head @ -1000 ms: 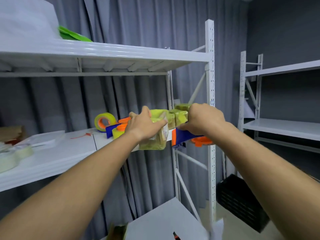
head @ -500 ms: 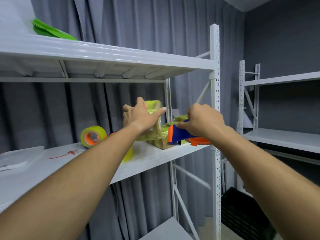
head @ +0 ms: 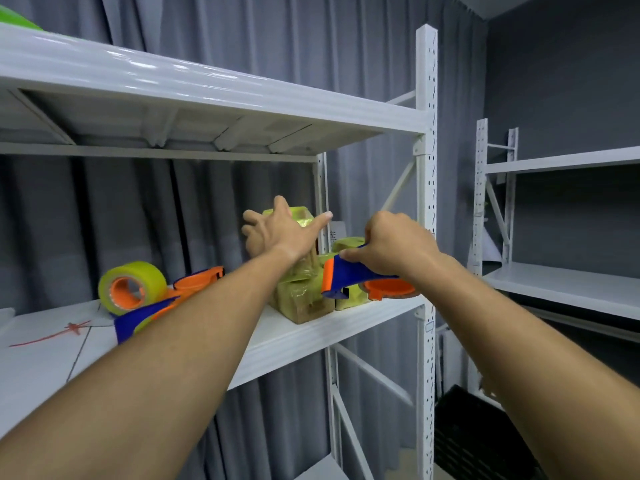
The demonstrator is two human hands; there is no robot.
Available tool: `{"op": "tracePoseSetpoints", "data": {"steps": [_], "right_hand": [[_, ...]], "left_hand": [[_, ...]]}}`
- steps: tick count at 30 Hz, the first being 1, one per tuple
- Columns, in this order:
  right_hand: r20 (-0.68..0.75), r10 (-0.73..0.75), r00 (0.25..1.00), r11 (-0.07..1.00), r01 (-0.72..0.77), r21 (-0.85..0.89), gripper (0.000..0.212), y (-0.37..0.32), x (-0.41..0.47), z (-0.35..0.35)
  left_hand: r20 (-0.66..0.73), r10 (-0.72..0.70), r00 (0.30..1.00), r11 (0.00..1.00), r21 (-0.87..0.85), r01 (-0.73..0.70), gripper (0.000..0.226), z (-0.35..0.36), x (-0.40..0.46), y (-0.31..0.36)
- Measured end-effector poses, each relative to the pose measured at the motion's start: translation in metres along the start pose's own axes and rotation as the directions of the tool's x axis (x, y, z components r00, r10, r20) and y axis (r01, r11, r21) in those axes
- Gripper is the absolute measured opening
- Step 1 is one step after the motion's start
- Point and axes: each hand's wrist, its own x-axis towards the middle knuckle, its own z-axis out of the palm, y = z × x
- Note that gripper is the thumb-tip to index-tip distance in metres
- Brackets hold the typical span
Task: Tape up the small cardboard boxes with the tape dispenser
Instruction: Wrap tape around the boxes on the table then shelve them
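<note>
**Yellow-green, orange and blue against white and grey**

The small cardboard boxes [head: 304,303] on the shelf [head: 311,332] are brown, wrapped in glossy yellow-green tape. The tape dispenser [head: 349,277] at the right has a deep blue handle with an orange tip and an orange round side. To the left, a second dispenser [head: 152,311] shows the same blue and orange, and its tape roll [head: 133,285] is translucent yellow-green around an orange core. The shelf boards and posts are white; a red scribbled mark [head: 52,334] crosses the near left board. The curtain [head: 242,53] behind is plain grey, falling in darker vertical folds. A bright green scrap [head: 15,20] sits at the far upper left. A black crate [head: 485,441] lies low at the right.
</note>
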Motion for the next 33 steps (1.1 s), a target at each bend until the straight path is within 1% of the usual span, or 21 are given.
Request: {"op": "tracePoseSetpoints", "data": {"steps": [4,7,10,13,14,16,18,20,23,27,33], "right_hand": [[-0.006,-0.073,0.997,0.997,0.073,0.031,0.049,0.024,0.025,0.012],[0.032,-0.127,0.991,0.991,0.125,0.043,0.050,0.040,0.040,0.020],[0.038,-0.173,0.984,0.983,0.170,0.067,0.050,0.052,0.054,0.026],[0.047,-0.217,0.975,0.971,0.211,0.111,0.050,0.060,0.063,0.032],[0.049,-0.225,0.973,0.968,0.217,0.129,0.050,0.062,0.065,0.034],[0.059,-0.237,0.970,0.961,0.225,0.159,0.051,0.067,0.068,0.034],[0.070,-0.254,0.965,0.955,0.239,0.175,0.050,0.071,0.070,0.031],[0.067,-0.265,0.962,0.951,0.250,0.181,0.049,0.074,0.071,0.028],[0.063,-0.264,0.962,0.951,0.248,0.184,0.049,0.078,0.077,0.025],[0.118,-0.267,0.957,0.955,0.246,0.166,0.049,0.083,0.085,0.024],[0.139,-0.278,0.951,0.953,0.254,0.167,0.048,0.088,0.081,0.024]], "left_hand": [[-0.036,-0.045,0.998,0.998,0.049,0.047,0.090,0.023,0.012,0.017],[-0.039,-0.082,0.996,0.985,0.150,0.087,0.095,0.034,0.012,0.029],[0.022,-0.083,0.996,0.965,0.250,0.075,0.099,0.037,0.010,0.039],[0.116,-0.071,0.991,0.954,0.298,0.033,0.098,0.031,0.010,0.047],[0.142,-0.076,0.987,0.952,0.303,0.029,0.095,0.029,0.011,0.048],[0.164,-0.076,0.984,0.949,0.313,0.022,0.081,0.027,0.013,0.050],[0.132,-0.057,0.990,0.952,0.304,0.014,0.067,0.029,0.014,0.050],[0.073,-0.033,0.997,0.961,0.276,0.012,0.061,0.034,0.014,0.049],[0.000,-0.017,1.000,0.968,0.250,0.017,0.066,0.043,0.014,0.049],[-0.079,0.001,0.997,0.966,0.258,0.019,0.070,0.055,0.011,0.041],[-0.054,0.052,0.997,0.948,0.318,-0.032,0.070,0.059,0.005,0.032]]}}
